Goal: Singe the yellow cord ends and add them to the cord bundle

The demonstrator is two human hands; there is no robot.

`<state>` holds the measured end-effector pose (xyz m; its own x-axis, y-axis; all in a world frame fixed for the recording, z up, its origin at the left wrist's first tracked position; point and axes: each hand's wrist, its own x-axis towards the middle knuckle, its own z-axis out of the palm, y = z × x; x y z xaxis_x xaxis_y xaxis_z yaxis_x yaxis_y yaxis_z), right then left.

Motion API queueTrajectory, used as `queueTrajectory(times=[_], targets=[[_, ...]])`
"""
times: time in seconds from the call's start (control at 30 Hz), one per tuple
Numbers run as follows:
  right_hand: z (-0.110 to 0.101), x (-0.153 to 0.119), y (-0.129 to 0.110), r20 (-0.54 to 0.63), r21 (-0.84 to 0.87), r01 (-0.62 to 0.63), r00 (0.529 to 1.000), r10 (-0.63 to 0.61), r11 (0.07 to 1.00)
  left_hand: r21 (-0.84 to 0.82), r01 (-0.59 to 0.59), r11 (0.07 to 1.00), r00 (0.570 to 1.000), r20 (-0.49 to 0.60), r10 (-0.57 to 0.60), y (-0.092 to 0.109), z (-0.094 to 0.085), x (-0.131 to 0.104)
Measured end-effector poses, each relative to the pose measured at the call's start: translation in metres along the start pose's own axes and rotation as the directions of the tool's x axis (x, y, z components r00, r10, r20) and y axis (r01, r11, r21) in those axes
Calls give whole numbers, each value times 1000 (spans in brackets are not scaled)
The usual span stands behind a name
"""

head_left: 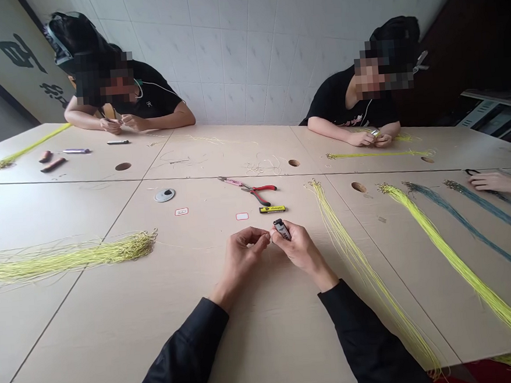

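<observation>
Over the middle of the table (266,342), my left hand (246,251) pinches the end of a thin cord, its tip hard to make out. Close beside it, my right hand (302,249) is closed around a small grey-and-black lighter (281,229). The fingertips of both hands almost touch. Just beyond them lies a yellow glue tube or lighter (272,209). Red-handled pliers (259,190) and a pink-handled tool (232,182) sit behind that. A thick yellow cord bundle (111,250) is at the left; a thinner yellow bundle (341,232) stretches along the right.
A round metal disc (165,195) and small labels (242,216) lie ahead. Further right are another yellow bundle (453,259) and teal bundles (472,223), near another person's hand (495,182). Two people (157,99) (332,107) work across the table.
</observation>
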<state>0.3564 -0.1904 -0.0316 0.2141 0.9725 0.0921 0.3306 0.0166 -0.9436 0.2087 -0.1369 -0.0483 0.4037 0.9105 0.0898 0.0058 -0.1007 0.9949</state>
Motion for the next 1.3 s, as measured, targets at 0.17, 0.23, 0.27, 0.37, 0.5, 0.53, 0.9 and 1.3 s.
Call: queueTrajectory(times=[0.17, 0.23, 0.27, 0.37, 0.5, 0.53, 0.9, 1.3], targets=[[0, 0, -1, 6, 15, -8, 1000, 8, 1000, -16, 7, 1000, 1000, 10, -7, -1, 0, 0], [-1, 0, -1, 17, 20, -14, 1000, 14, 1000, -30, 20, 999, 1000, 13, -20, -1, 0, 0], [-1, -1, -1, 22, 22, -15, 1000, 15, 1000, -27, 26, 999, 1000, 15, -25, -1, -1, 0], [-1, -1, -2, 21, 26, -13, 1000, 12, 1000, 23, 23, 999, 1000, 8, -23, 0, -1, 0], [-1, -2, -3, 23, 24, 4, 1000, -4, 1000, 57, 19, 998, 1000, 0, -19, 1, 0, 0], [-1, -2, -3, 25, 21, 4, 1000, -4, 1000, 49, 23, 999, 1000, 10, -24, 2, 0, 1], [-3, -2, -1, 48, -32, -6, 999, 7, 999, 91, 16, 996, 999, 39, -19, 5, 0, -1], [-9, -2, -7, 18, 60, -33, 999, 32, 998, 47, 29, 998, 999, 36, -31, -2, -1, -2]])
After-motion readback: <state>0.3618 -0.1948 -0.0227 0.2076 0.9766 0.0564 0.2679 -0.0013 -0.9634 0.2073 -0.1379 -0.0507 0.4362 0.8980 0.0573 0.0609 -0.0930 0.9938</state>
